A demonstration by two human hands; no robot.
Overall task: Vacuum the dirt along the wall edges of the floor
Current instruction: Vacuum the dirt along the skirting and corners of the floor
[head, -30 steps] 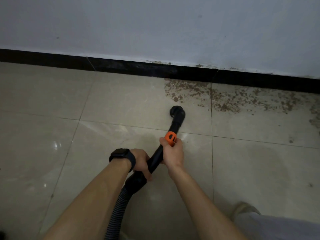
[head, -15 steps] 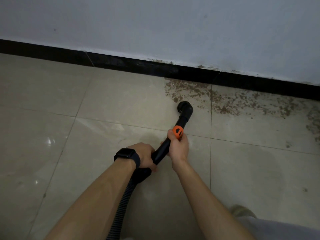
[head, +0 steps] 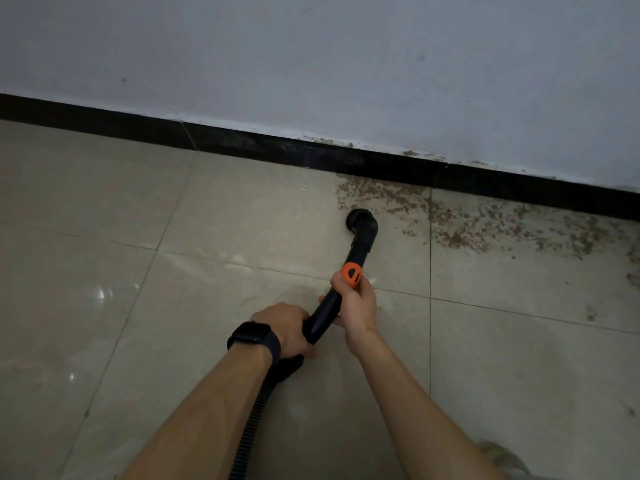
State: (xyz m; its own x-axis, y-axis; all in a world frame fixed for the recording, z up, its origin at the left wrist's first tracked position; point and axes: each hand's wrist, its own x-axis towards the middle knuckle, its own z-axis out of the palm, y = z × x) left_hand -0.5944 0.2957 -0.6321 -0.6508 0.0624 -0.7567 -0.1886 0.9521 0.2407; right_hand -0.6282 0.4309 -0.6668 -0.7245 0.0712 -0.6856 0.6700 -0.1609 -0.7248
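A black vacuum wand (head: 360, 245) with an orange button (head: 352, 273) lies low over the beige tiled floor (head: 242, 220). Its round nozzle (head: 358, 220) rests on the tile at the left edge of a patch of brown dirt (head: 450, 220), which spreads rightward along the black baseboard (head: 277, 147). My right hand (head: 355, 306) is closed on the wand just below the button. Wearing a dark watch, my left hand (head: 285, 327) grips the wand's lower end, where the ribbed hose (head: 247, 441) begins.
A pale wall (head: 311, 64) rises above the baseboard, with dirt specks along its lower edge on the right. More dirt spots dot the floor at the far right (head: 590, 315). A shoe tip (head: 498, 455) shows at the bottom right.
The nozzle has slid forward and to the right, from bare tile up to the left edge of the dirt patch. Both hands kept their grip on the wand.
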